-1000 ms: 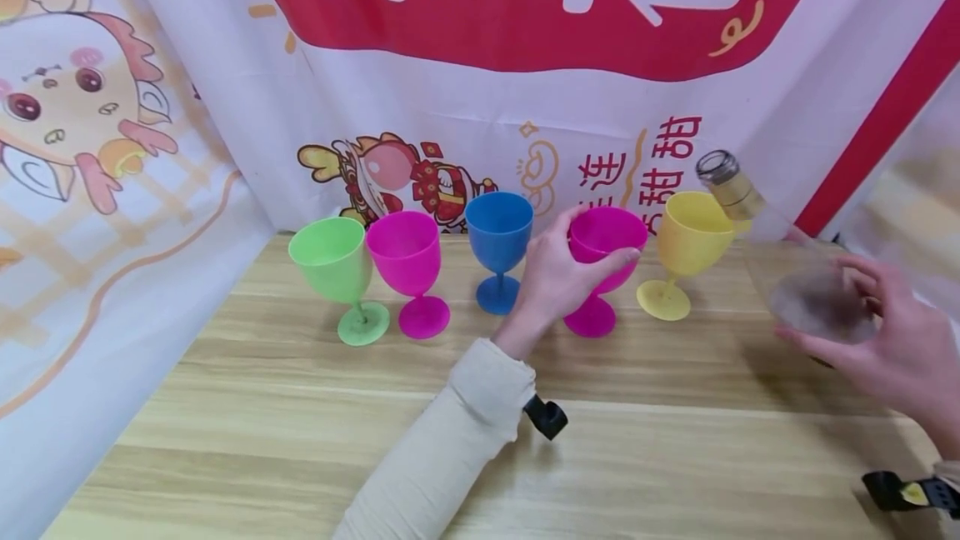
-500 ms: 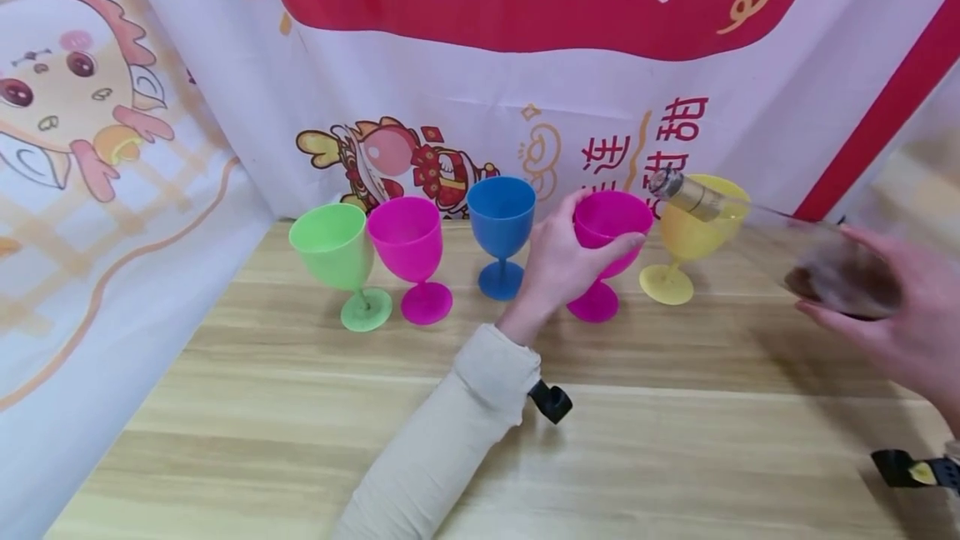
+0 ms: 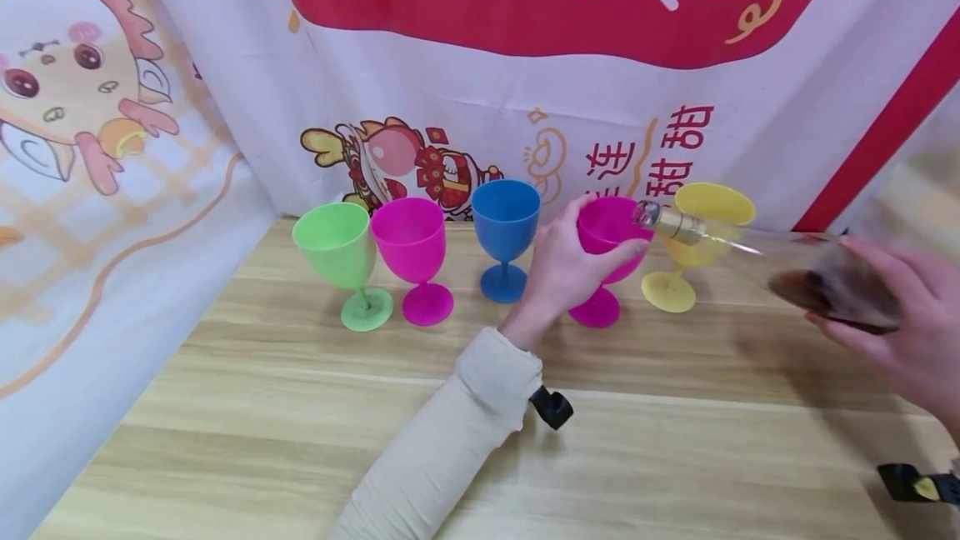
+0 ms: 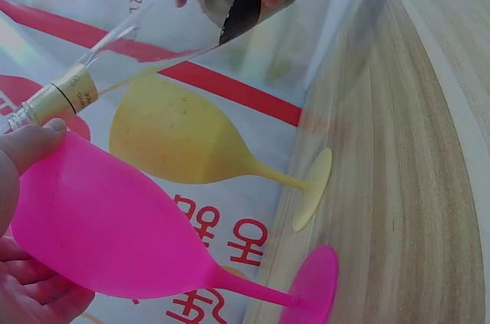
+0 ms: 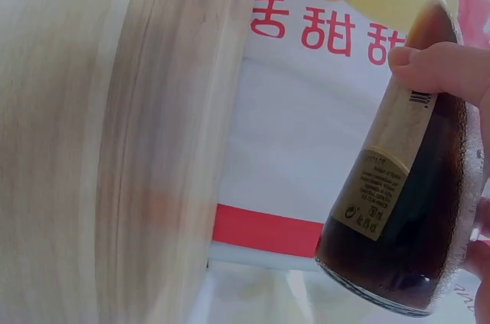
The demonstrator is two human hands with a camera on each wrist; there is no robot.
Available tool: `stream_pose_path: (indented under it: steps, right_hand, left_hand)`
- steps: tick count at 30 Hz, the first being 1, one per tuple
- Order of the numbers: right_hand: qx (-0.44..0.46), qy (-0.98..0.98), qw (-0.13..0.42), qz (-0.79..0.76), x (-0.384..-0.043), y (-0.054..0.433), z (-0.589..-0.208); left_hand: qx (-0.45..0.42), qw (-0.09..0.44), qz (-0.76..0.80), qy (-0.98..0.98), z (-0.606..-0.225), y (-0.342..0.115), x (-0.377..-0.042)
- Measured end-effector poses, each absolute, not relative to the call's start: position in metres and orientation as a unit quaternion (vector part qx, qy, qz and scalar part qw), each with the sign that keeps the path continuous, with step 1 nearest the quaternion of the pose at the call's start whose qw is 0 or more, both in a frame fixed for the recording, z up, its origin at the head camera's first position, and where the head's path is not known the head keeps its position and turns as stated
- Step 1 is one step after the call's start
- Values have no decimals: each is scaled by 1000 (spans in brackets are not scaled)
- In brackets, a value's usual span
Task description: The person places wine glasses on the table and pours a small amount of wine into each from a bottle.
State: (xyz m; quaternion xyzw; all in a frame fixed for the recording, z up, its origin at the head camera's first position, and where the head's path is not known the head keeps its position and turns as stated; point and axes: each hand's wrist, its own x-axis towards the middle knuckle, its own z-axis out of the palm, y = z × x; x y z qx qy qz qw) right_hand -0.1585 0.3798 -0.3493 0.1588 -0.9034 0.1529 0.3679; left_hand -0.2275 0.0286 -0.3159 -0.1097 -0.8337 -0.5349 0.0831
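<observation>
With our left hand (image 3: 558, 265) we grip the right-hand pink goblet (image 4: 115, 228) on the worktop (image 3: 300, 448), left of a yellow goblet (image 4: 180, 136); our right hand (image 3: 917, 340) grasps a tilted bottle (image 5: 394, 194), mouth by the pink rim.

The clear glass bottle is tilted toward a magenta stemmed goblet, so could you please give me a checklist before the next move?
1. Clear glass bottle gripped by right hand: ok.
2. Magenta stemmed goblet held round its bowl by left hand: ok.
3. Goblet's foot on wooden table: ok.
4. Bottle mouth at goblet's rim: ok.
5. Dark liquid at mouth: not ok, lies toward base.
6. Bottle clear of yellow stemmed goblet: cannot tell.
</observation>
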Motion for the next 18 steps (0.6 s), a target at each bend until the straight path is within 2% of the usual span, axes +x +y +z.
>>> stream_pose_path:
  steps: [18]
  right_hand:
    - [212,-883,397,130,-162,390,-339]
  left_hand:
    - [-119,89,-540,-828,-318,29,-228]
